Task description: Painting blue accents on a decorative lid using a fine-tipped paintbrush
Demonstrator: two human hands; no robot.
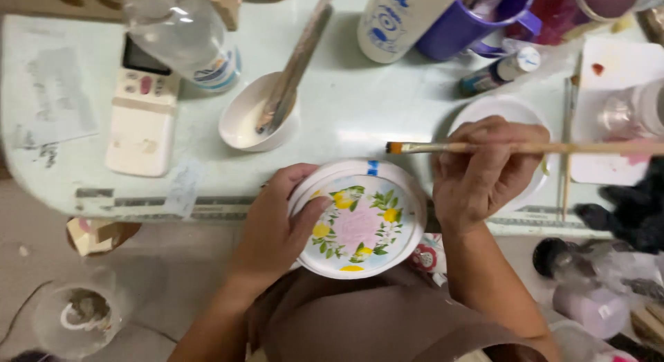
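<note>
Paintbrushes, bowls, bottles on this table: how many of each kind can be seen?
Paintbrushes: 3, one in the right hand, two in the white bowl
Painted round dishes: 1, floral dish held by the left hand
White bowls: 1
Bottles: 3, clear, white, small
Purple mugs: 1
Remote controls: 1
Total: 10

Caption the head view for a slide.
Left hand holds a flower-painted round lid; right hand holds a paintbrush.

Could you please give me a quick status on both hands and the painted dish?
Left hand grips round painted dish at its left rim. Right hand holds flat paintbrush above dish, bristles not touching. White bowl behind, apart.
</note>
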